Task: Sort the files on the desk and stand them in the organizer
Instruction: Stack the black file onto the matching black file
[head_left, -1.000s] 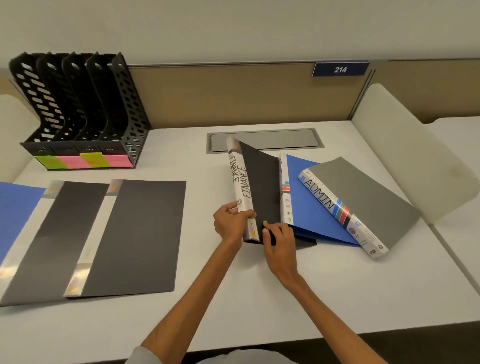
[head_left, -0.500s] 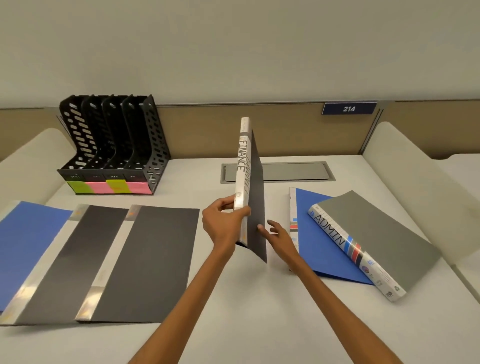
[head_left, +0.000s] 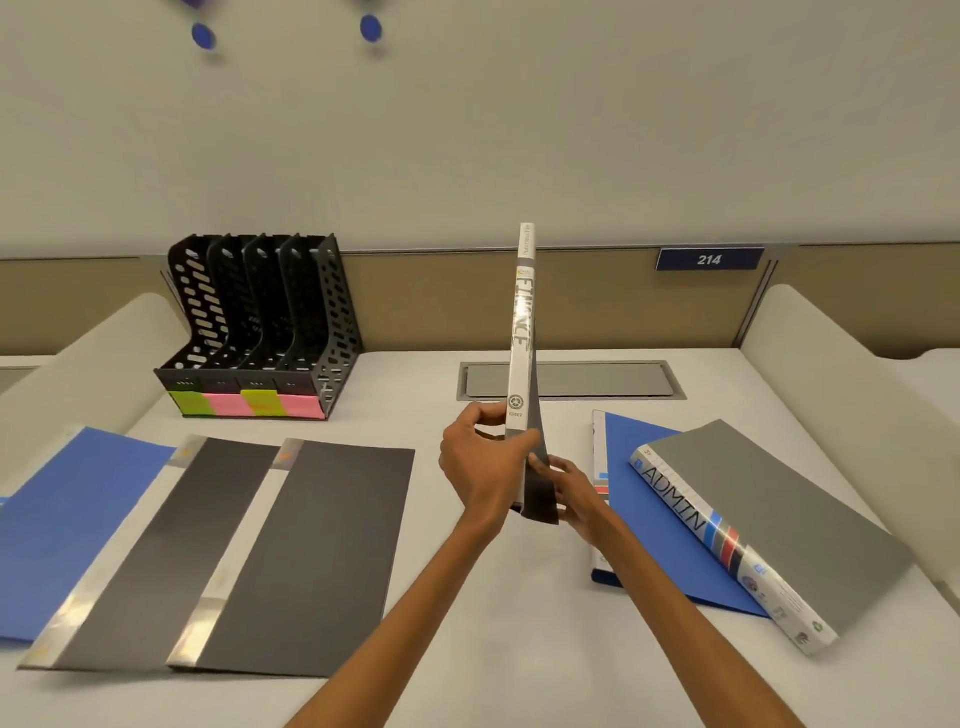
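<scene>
Finance file up on end, carry to the rack comes next

Both hands grip its lower end: left hand (head_left: 485, 462) pinching the white spine, right hand (head_left: 576, 491) pressed on the black cover of the finance file (head_left: 523, 364), held upright above the surface (head_left: 493, 597). It looks mid-sort; the next move calls for a swing left to the organizer (head_left: 260, 332), far left, its slots apparently empty, and dropping it in spine out.
</scene>
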